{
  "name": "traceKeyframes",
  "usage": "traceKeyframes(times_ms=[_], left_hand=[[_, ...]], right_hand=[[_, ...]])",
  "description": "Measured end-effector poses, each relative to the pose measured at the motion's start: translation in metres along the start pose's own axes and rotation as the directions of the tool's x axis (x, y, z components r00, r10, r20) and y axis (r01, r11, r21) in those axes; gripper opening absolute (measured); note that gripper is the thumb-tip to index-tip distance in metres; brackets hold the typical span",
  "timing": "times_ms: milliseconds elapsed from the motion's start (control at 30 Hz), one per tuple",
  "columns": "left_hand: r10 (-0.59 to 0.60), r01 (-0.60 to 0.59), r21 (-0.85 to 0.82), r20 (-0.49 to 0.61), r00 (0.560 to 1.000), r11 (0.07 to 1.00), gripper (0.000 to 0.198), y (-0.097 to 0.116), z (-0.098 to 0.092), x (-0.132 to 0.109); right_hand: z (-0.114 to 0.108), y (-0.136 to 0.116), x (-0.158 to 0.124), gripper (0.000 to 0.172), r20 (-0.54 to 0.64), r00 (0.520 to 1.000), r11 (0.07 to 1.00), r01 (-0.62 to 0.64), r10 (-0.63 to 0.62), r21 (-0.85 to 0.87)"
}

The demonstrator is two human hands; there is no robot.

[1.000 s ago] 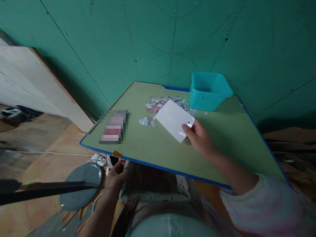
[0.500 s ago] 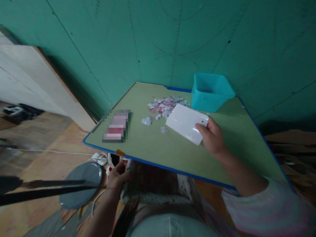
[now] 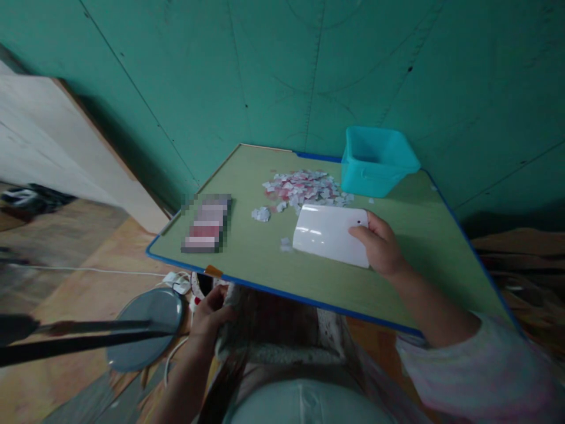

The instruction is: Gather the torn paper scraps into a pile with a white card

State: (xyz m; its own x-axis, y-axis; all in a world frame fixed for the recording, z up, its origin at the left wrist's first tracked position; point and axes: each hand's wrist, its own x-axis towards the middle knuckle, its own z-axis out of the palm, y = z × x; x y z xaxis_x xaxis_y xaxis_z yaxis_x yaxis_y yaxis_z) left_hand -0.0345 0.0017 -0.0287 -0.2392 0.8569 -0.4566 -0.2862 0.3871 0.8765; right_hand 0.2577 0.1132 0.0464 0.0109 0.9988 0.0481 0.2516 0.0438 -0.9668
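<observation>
No text, number or brand can be read. The flat rectangular dark-edged object (image 3: 205, 227) on the pale green, blue-edged table (image 3: 256, 259) is covered by coarse pixel blocks. The thin glossy white sheet (image 3: 329, 235) shows one small dark spot; on the small white and pink paper scraps (image 3: 309, 187), any print is too small to tell.

Loose white sleeve (image 3: 477, 368) with faint pink streaks

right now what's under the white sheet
Paper scraps show along the far edge of the sheet held by the right hand; whatever lies directly beneath is covered.
</observation>
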Motion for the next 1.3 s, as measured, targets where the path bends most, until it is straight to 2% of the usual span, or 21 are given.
traceKeyframes(times_ms=[100, 300, 467, 533, 600, 700, 800, 900, 1100, 1300], left_hand=[[-0.002, 0.002, -0.005, -0.006, 1.0, 1.0, 0.021, -0.001, 0.0, 0.004], [0.012, -0.012, -0.009, -0.015, 1.0, 1.0, 0.022, -0.003, -0.002, 0.009], [0.029, -0.029, 0.019, -0.019, 0.999, 0.999, 0.019, 0.002, 0.002, 0.006], [0.033, -0.032, 0.031, -0.011, 0.999, 0.999, 0.018, 0.004, 0.005, 0.002], [0.027, -0.027, 0.04, -0.005, 1.0, 0.999, 0.018, 0.006, 0.006, -0.001], [0.022, -0.022, 0.043, -0.008, 1.0, 0.999, 0.018, 0.006, 0.007, -0.005], [0.02, -0.019, 0.041, -0.004, 1.0, 0.999, 0.018, 0.005, 0.006, -0.002], [0.021, -0.021, 0.034, -0.006, 1.0, 0.999, 0.019, 0.003, 0.005, 0.003], [0.011, -0.011, 0.029, 0.001, 1.0, 1.0, 0.019, 0.003, 0.005, 0.004], [0.019, -0.019, 0.006, 0.002, 1.0, 1.0, 0.02, 0.001, 0.004, 0.007]], right_hand=[[0.001, -0.002, -0.002, 0.01, 0.098, 0.994, 0.995, -0.058, 0.051, 0.077], [-0.001, -0.002, -0.002, 0.013, 0.078, 0.995, 0.991, -0.074, 0.066, 0.109], [0.001, -0.004, -0.004, 0.013, 0.247, 0.961, 0.982, -0.152, 0.12, 0.112], [0.001, -0.005, -0.005, 0.015, 0.244, 0.962, 0.974, -0.162, 0.121, 0.156], [0.0, -0.005, -0.005, 0.015, 0.191, 0.975, 0.972, -0.149, 0.114, 0.18], [-0.001, -0.003, -0.004, 0.014, 0.116, 0.99, 0.99, -0.092, 0.079, 0.109], [-0.002, -0.004, -0.005, 0.012, 0.166, 0.985, 0.996, -0.064, 0.053, 0.062], [-0.001, -0.007, -0.006, 0.012, 0.208, 0.977, 0.992, -0.073, 0.051, 0.101], [-0.002, -0.006, -0.005, 0.012, 0.095, 0.994, 0.995, -0.054, 0.046, 0.08], [-0.001, -0.009, -0.008, 0.013, 0.284, 0.955, 0.99, -0.111, 0.082, 0.088]])
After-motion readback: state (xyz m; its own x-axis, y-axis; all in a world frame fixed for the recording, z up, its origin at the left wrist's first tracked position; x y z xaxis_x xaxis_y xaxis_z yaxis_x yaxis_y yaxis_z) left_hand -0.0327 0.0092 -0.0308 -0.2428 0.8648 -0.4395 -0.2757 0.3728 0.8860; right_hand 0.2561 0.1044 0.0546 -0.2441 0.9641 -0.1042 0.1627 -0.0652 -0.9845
